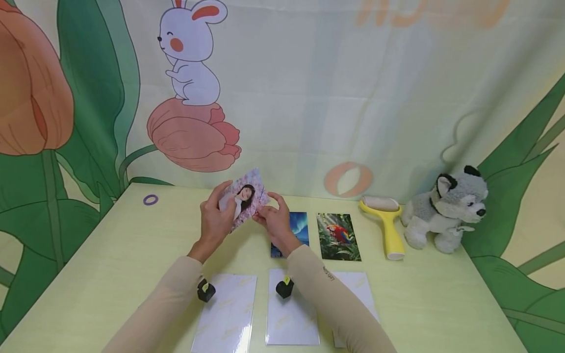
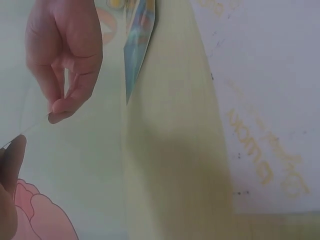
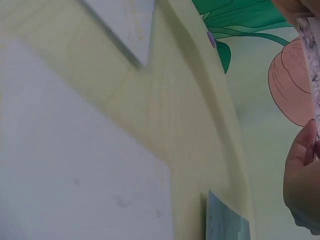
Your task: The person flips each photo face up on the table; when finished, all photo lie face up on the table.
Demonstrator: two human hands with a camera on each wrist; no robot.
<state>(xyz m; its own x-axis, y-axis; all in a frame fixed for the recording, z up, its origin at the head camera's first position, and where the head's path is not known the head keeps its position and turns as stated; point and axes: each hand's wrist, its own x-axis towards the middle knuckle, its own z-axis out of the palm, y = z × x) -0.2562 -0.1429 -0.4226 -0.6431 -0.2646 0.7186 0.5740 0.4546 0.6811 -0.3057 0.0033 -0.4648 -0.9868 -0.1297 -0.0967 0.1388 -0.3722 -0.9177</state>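
Observation:
Both hands hold up a photo print [image 1: 245, 195] of a long-haired person before pink blossom, tilted above the far part of the table. My left hand [image 1: 216, 215] grips its left side, thumb across the front. At the lower right edge, my right hand [image 1: 279, 220] pinches the print between thumb and fingers. The left wrist view shows this right hand [image 2: 67, 55] with its fingertips on the print's thin edge. Behind the right hand a blue aurora photo [image 1: 300, 226] lies partly hidden. Beside it is a parrot photo [image 1: 339, 237].
Three white sheets in glossy sleeves lie near the front: a left sheet [image 1: 227, 314], a middle sheet [image 1: 292, 323] and a right sheet [image 1: 356, 291] partly under the right forearm. A yellow lint roller [image 1: 390, 230], a plush husky [image 1: 446, 211] and a purple ring [image 1: 150, 200] sit farther back.

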